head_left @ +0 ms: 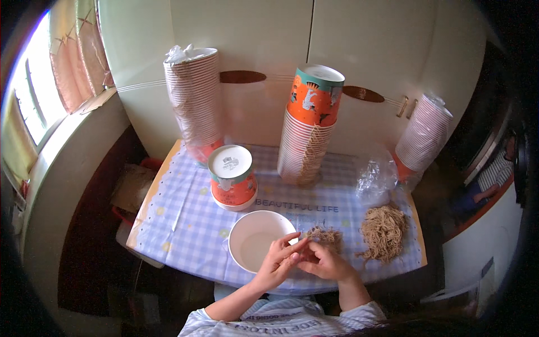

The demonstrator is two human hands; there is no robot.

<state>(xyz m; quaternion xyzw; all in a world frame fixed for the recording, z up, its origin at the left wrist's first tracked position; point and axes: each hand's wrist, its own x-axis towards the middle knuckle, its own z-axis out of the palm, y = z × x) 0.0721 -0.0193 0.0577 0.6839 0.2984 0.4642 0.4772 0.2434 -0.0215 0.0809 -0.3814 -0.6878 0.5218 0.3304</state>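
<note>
My left hand (276, 264) and my right hand (325, 262) meet over the table's front edge, just right of a white paper bucket (259, 236) that stands mouth up. The fingertips of both hands come together in a pinch; anything between them is too small to make out. Right behind my right hand lies a small tangle of brown strings (330, 238), partly covered by the fingers. A larger heap of brown strings (385, 231) sits farther right. Behind the white bucket, an orange patterned paper bucket (233, 185) rests upside down, its white base facing up.
A tall stack of nested paper buckets (307, 146) rises at the back middle, with strings down its side. Plastic-wrapped stacks stand back left (193, 101) and back right (424, 135). A crumpled clear bag (375, 178) lies on the checked tablecloth (185, 236). Someone sits far right.
</note>
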